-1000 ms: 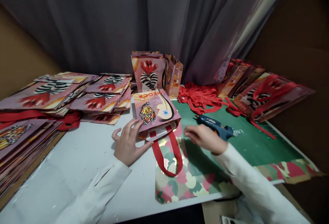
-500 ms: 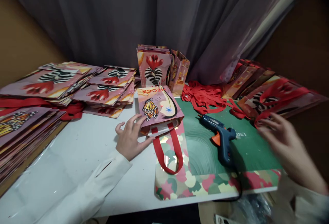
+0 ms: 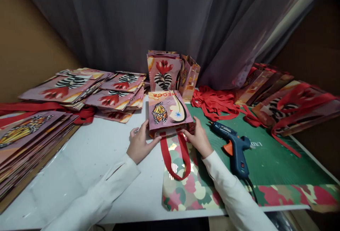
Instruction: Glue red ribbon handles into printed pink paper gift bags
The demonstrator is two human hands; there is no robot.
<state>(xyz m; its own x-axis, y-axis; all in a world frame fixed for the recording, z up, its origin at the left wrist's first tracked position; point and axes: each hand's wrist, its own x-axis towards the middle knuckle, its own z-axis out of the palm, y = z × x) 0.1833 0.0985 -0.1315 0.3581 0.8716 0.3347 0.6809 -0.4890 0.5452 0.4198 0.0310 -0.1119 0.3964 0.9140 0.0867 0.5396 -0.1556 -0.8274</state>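
Note:
A small pink paper bag [image 3: 170, 112] with a butterfly print lies in the middle, its opening toward me. From the opening a red ribbon handle [image 3: 186, 153] loops down over a patterned sheet [image 3: 180, 195]. My left hand [image 3: 140, 142] grips the bag's near left corner, thumb at the opening and fingers along the side. At the near right corner my right hand [image 3: 198, 137] holds the bag the same way, its thumb by the ribbon. To the right a dark blue glue gun [image 3: 236, 146] with an orange trigger rests on a green board [image 3: 268, 163].
Flat bags [image 3: 69, 86] are stacked at the left, with more bags [image 3: 39, 132] nearer. Upright bags [image 3: 163, 75] stand behind. A red ribbon heap [image 3: 215, 102] lies back right, beside finished-looking bags [image 3: 289, 107] at the far right. The glue gun's cord [image 3: 252, 190] runs toward the front edge.
My right hand has moved left from the ribbon at the far right to the bag's right corner. A ribbon end now hangs down over the green board there. The view has shifted slightly.

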